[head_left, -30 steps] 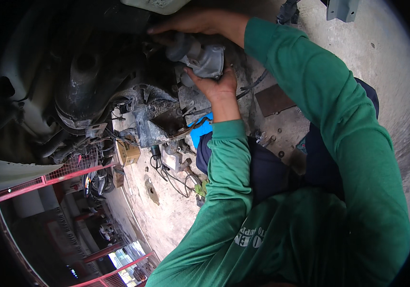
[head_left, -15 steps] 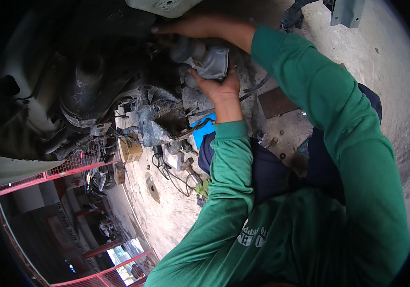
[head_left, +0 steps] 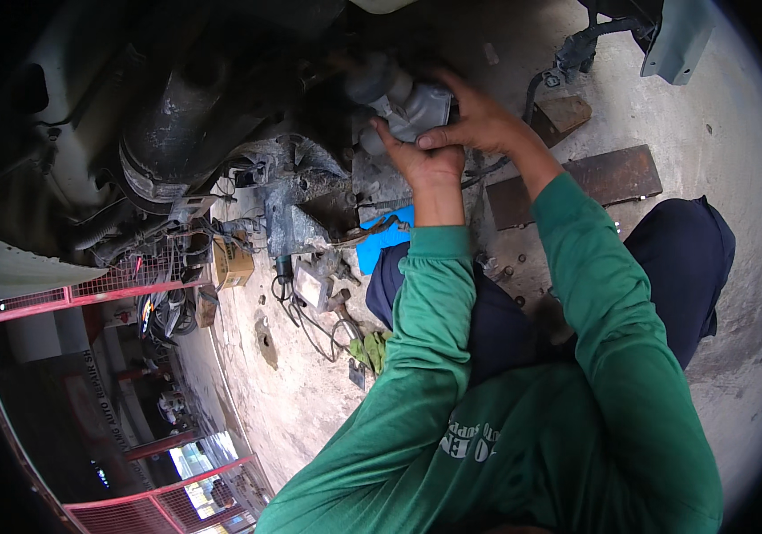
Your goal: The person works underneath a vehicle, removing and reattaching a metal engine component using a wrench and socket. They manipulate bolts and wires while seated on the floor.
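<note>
A grey cast-metal housing [head_left: 423, 110] with a rounded, duller end stands in the shadow under the vehicle. My left hand [head_left: 423, 165] cups it from below, palm up, with the thumb along its left side. Against its right side rests my right hand [head_left: 486, 120], its thumb near the left palm and its fingers reaching behind the housing, so both hands hold it. The fingertips are partly hidden. To the left hangs a dirty metal bracket [head_left: 296, 222] among other underbody parts. Whether the housing is attached to anything above is too dark to tell.
A long rusty metal block [head_left: 616, 173] and a smaller wedge [head_left: 563, 116] lie on the floor at right. Below the hands are a blue cloth [head_left: 385, 240] and scattered nuts [head_left: 507, 271]. A work lamp [head_left: 312, 285], green gloves [head_left: 369, 349] and a cardboard box [head_left: 231, 262] are at left.
My right hand has come back from beyond the housing's far side to its right side and now grips it there. The left hand keeps its hold underneath. The view has shifted slightly.
</note>
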A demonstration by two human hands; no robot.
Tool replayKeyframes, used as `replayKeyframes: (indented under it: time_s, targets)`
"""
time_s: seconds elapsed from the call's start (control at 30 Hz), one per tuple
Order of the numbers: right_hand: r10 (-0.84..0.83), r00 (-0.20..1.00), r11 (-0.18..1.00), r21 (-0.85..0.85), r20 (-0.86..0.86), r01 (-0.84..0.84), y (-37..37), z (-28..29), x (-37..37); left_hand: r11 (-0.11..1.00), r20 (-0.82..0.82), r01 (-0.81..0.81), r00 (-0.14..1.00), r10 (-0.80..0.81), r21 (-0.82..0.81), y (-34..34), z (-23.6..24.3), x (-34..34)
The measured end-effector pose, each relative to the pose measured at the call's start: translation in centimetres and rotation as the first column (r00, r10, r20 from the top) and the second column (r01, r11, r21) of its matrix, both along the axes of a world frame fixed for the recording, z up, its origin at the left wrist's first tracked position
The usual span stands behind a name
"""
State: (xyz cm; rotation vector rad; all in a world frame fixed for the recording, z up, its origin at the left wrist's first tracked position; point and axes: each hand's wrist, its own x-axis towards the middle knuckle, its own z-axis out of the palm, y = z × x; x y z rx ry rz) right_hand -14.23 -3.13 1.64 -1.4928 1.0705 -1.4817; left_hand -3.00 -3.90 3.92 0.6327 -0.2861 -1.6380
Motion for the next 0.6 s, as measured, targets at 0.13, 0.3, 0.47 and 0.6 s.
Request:
replayKeyframes:
  time_s: [0.13,0.3,0.47,0.6]
  targets:
    - [0.021,0.999,0.999,0.026,0.028,-0.022,-0.4,0.6,0.2,1.0,0.004,-0.005,1.0,0.005,0.001,0.0,0.0,0.0]
    - [0.015,0.998,1.0,0.007,0.054,-0.015,-0.9,0.3,0.5,0.999,-0.007,0.029,1.0,-0.029,0.034,-0.4,-0.8,0.4]
    - [0.033,0.999,0.998,0.05,0.036,-0.035,-0.3,1.4,0.4,0.996,-0.004,0.067,0.998,-0.067,0.061,-0.2,-1.1,1.1]
    - [0.039,0.988,0.999,0.009,0.147,-0.041,-1.2,-0.3,0.5,0.994,0.004,0.105,0.994,-0.105,0.033,-0.2,-0.6,0.3]
